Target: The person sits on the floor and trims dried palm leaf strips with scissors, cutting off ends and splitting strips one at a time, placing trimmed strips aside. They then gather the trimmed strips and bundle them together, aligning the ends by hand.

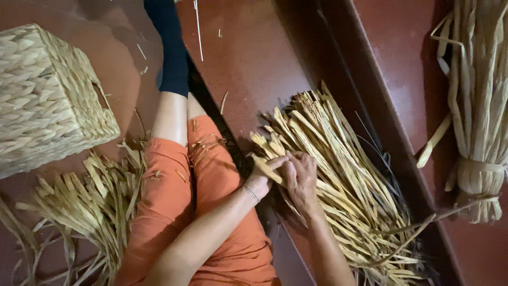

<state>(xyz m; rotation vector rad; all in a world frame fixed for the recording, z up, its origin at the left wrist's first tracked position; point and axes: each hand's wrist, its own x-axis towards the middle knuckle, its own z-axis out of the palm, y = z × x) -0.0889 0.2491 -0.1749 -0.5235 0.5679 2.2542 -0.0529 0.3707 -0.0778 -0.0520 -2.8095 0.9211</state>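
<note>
A loose heap of dried straw-coloured reed strips [338,175] lies on a dark red step to my right. Both hands reach into its near end. My left hand [263,177], with a thin bracelet on the wrist, pinches the cut end of a strip between thumb and fingers. My right hand [300,177] lies just beside it, fingers curled over the same few strips. My legs in orange trousers [211,185] stretch out below the hands.
A woven straw basket [45,100] lies on its side at the left. Another pile of reed strips [90,212] lies at lower left. A tied reed bundle [479,106] rests on the upper step at the right. Scraps litter the red floor.
</note>
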